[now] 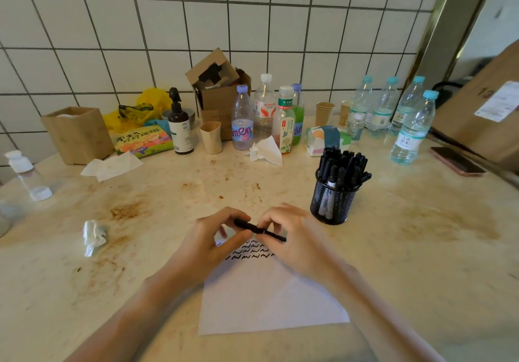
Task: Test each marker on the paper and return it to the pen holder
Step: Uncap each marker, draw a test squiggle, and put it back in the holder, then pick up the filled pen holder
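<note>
A slim black marker (259, 230) lies nearly level above the far end of a white sheet of paper (269, 297), tilted slightly down to the right, pinched at each end between the fingers of both hands. The paper lies flat on the stained bench, its far part covered with rows of short black squiggles (250, 250). To the right, just beyond the sheet, stands an upright round black wire-mesh pen holder (332, 203), packed with black markers (344, 165) standing cap-up and fanning outward.

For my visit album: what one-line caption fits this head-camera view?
Both hands, left and right, grip a black marker above scribbled paper, beside a mesh pen holder.
</note>
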